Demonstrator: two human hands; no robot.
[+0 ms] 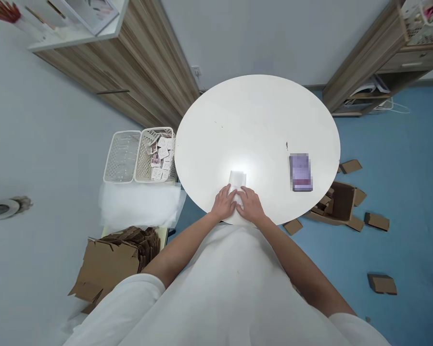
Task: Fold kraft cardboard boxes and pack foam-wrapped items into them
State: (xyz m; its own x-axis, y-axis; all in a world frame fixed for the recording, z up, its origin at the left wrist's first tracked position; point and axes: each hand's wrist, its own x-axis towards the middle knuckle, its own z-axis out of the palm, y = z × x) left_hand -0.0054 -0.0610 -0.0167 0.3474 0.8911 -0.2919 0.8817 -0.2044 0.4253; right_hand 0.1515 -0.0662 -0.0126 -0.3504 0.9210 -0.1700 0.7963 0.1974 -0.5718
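Note:
A small packet in white, translucent foam wrap (237, 179) lies near the front edge of the white oval table (252, 105). My left hand (223, 203) grips its left side, fingers bent and pressed onto the wrap. On the right side my right hand (250, 204) does the same, and the two thumbs come close together over the near part. Whatever is inside the wrap is hidden. To the right on the tabletop rests a flat purple rectangular thing (301, 172), blurred into blocks.
Left of the table stand a white basket of printed cards (140, 163) and a clear-bottomed basket (110, 156). Nearer are white foam sheets (140, 204) and folded cardboard (108, 264). An open carton (342, 202) and several small brown boxes (382, 284) lie on the blue floor at right.

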